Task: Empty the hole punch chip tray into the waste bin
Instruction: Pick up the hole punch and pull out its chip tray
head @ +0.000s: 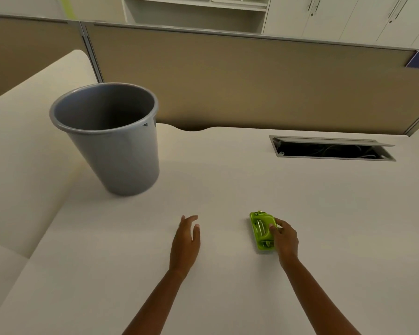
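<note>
A bright green hole punch (pixel 261 229) lies on the white desk (pixel 228 184), right of centre and near me. My right hand (pixel 284 239) rests on its right side, thumb and fingers closed around its edge. Over the desk to the left of the punch, my left hand (pixel 186 240) hovers with its fingers apart and nothing in it. A grey plastic waste bin (pixel 114 141) stands upright on the desk at the far left, its mouth open and its inside dark.
A beige partition wall (pixel 252 81) runs along the back of the desk. An open cable hatch (pixel 331 148) is set into the desk at the back right. A lower cream surface (pixel 22 146) adjoins on the left. White cabinets stand behind the partition.
</note>
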Demonstrator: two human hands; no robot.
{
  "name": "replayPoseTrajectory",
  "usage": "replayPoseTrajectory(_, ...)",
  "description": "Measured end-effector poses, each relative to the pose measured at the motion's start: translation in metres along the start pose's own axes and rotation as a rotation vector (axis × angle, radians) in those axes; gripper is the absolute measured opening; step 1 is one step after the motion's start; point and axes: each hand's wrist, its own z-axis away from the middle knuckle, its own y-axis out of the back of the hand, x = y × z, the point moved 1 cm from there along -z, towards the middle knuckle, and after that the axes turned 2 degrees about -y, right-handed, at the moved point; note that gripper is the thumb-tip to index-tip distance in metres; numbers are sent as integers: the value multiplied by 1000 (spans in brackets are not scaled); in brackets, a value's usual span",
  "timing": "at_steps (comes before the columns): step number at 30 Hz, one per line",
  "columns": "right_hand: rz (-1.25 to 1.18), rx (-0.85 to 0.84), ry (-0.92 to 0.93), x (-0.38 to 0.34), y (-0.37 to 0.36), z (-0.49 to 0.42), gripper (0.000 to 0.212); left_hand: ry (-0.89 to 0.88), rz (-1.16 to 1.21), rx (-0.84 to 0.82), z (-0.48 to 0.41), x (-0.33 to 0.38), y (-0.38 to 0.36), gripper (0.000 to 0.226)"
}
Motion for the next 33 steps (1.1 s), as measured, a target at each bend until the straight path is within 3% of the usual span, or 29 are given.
replayPoseTrajectory(3,-71,-96,14,-2,-6,16,29,116,215,-80,1,14,-7,29)
replayPoseTrajectory(7,-135,-264,35,-9,-13,45,25,405,641,-238,7,32,-18,30)
replayPoseTrajectory(10,-128,-356,55,-14,-18,64,23,512,801,-274,11,38,-25,32)
replayPoseTrajectory(19,-90,-373,90,-22,-24,94,25,660,945,-157,20,40,-22,36)
replayPoseTrajectory(33,-110,-406,115,-39,-23,98,26,613,1018,-153,18,39,-12,34)
